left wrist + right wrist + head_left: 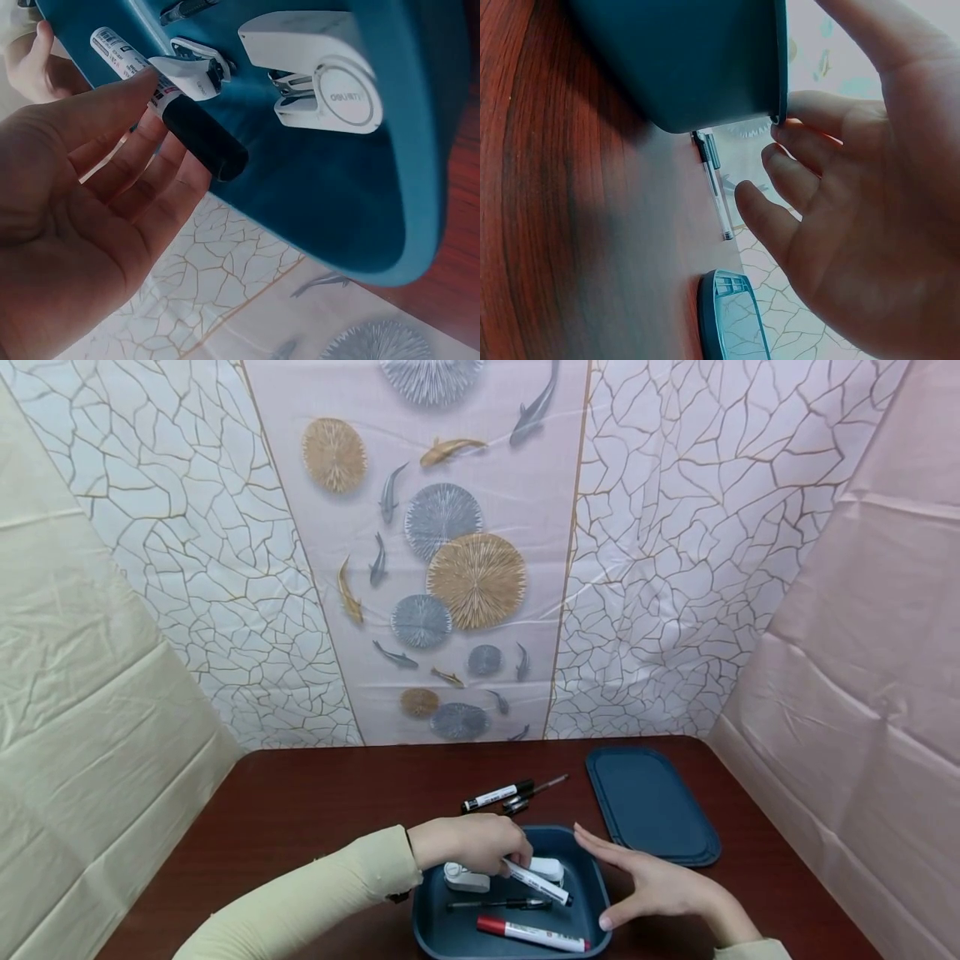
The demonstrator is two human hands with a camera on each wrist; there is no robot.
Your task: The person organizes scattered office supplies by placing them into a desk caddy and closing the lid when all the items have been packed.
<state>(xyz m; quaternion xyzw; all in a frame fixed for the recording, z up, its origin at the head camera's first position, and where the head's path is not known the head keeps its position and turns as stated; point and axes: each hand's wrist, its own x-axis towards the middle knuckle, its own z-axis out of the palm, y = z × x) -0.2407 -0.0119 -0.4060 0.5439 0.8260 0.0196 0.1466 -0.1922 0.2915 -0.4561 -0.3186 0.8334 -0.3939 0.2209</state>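
My left hand (487, 843) pinches a white marker with a black cap (538, 883) between thumb and fingers, over a dark blue plastic box (422, 920). In the left wrist view the marker's black cap (204, 136) points away from the palm. Inside the box lie a white stapler (315, 71), a smaller white gadget (193, 75), a black pen (517, 904) and a red-capped white marker (534, 933). At the box's right side is my right hand (652, 885), fingers spread, fingertips at the rim in the right wrist view.
Behind the box, a black-and-white marker (497, 797) lies beside a slim clear pen (551, 782). The box's blue lid (652, 806) rests on the brown table (315, 810) at the back right. Patterned cloth (645, 568) hangs behind the table.
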